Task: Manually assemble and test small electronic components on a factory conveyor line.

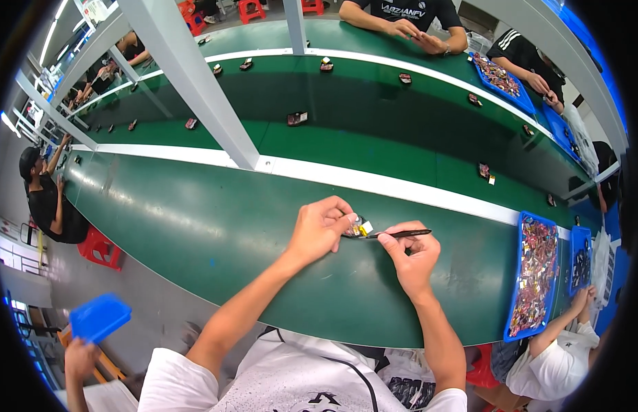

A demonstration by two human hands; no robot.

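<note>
My left hand [319, 230] pinches a small dark electronic assembly [359, 226] with a white and yellow part on it, just above the green table. My right hand [414, 259] is closed round slim black tweezers [409, 233]. Their thin tip points left and reaches the lower edge of the assembly; whether it grips anything there is too small to tell. The left fingers cover part of the assembly.
Beyond the green table [195, 226] and its white rail, a green conveyor belt [374, 147] carries several small dark assemblies. A blue tray [510, 323] of small parts lies right. Grey posts rise ahead. Co-workers sit around; one at lower left holds a blue tray [99, 317].
</note>
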